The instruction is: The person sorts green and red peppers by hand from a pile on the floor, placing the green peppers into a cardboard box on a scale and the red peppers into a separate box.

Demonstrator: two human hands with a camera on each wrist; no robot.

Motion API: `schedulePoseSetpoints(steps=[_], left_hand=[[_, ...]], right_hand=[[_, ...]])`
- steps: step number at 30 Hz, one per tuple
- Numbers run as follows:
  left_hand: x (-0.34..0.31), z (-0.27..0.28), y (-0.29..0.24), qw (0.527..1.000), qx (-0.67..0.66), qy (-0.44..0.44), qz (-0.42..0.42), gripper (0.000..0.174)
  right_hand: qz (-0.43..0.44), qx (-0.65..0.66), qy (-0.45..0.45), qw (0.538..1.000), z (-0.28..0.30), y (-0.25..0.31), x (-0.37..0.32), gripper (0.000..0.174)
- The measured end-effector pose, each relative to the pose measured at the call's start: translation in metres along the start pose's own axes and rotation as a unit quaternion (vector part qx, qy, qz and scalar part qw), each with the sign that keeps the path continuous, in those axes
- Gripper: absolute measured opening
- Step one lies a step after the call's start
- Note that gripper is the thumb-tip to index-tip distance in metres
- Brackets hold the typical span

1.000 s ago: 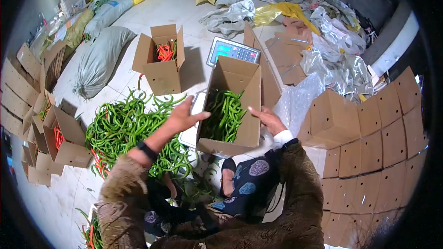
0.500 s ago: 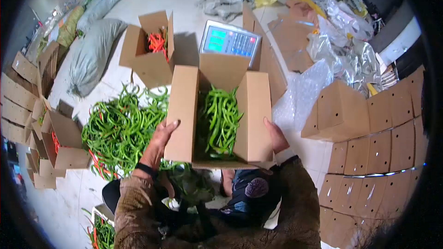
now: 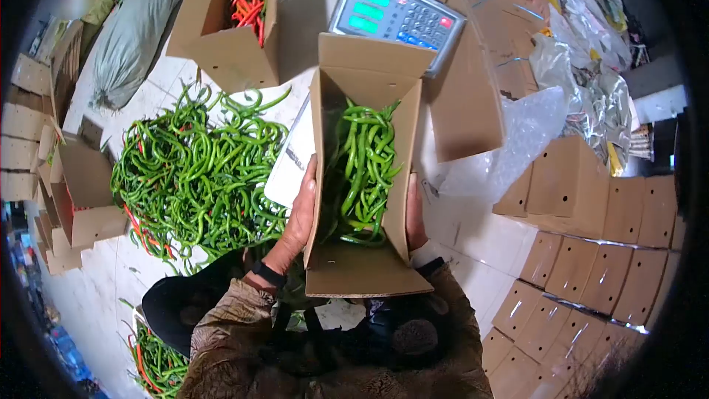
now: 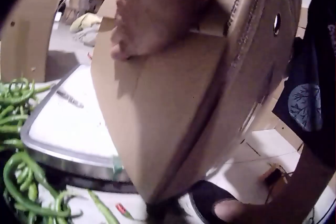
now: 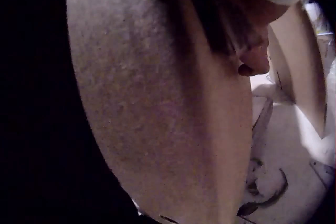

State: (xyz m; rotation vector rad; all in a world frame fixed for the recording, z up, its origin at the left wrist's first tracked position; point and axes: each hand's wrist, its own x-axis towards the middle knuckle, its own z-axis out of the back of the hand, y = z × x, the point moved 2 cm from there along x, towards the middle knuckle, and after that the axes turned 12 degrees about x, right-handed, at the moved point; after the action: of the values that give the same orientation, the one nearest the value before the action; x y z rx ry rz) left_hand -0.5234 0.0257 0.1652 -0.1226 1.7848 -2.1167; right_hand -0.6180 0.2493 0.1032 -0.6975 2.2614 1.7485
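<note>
A tall open cardboard box (image 3: 365,277) leans between my two hands, its opening toward me, with long green chili peppers (image 3: 367,166) inside. My left hand (image 3: 299,214) holds its left side; in the left wrist view that hand (image 4: 157,19) lies across the cardboard close to an upper edge. On the opposite side my right hand (image 3: 416,214) holds the box, its fingers partly hidden; the right wrist view shows fingertips (image 5: 255,61) against the cardboard. Behind and beneath the box is a digital scale, its lit display panel (image 3: 399,15) and white weighing plate (image 3: 289,166) partly showing.
Loose green chili peppers (image 3: 199,177) cover the floor at left. Another carton (image 3: 236,59) holds red peppers, near a stuffed sack (image 3: 136,44). Stacked cartons (image 3: 569,273) stand at right, with bubble wrap (image 3: 528,133) and a cardboard sheet (image 3: 461,81) nearby. A pepper container sits lower left.
Both hands closed in on the box's sides from its spread flaps, and the box narrowed at the top and tilted toward me. The head view shifted forward and down, so the scale appears larger.
</note>
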Motion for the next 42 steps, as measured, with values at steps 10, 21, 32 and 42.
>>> schedulePoseSetpoints(steps=[10,21,32,42], left_hand=[[0.003,0.085,-0.017,0.947,0.277,-0.102,-0.125,0.049],[-0.106,0.383,-0.057,0.912,0.409,-0.012,0.019,0.049],[-0.088,0.323,0.138,0.836,0.542,-0.06,0.053,0.073],[0.003,0.343,0.25,0.729,0.675,-0.073,0.086,0.055]], right_hand=[[0.19,-0.334,0.002,0.923,0.095,0.088,-0.012,0.048],[0.192,-0.331,0.018,0.923,-0.08,0.239,-0.251,0.042],[-0.286,-0.171,0.32,0.887,-0.227,0.036,-0.243,0.036],[-0.37,-0.142,0.192,0.898,-0.203,-0.087,-0.194,0.052]])
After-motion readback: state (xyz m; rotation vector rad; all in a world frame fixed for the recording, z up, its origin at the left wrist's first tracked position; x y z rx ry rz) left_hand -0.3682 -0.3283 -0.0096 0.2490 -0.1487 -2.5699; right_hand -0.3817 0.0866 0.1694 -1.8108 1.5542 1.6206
